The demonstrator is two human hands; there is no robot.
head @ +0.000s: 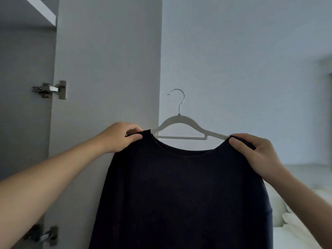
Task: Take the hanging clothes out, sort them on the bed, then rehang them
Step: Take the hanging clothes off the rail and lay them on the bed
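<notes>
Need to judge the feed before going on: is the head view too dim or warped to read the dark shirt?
Head view: dim, flat light; dark shirt nearly featureless; white hanger crisp; wardrobe door edges lean from wide-angle distortion; bed soft.

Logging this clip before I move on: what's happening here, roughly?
A person holds up a dark long-sleeved top on a white hanger, in front of an open wardrobe door. The left hand has a grip on one shoulder of the top, the right hand on the other. The hanger's metal hook is free, hooked on nothing. A bed with pale bedding shows at lower right.
</notes>
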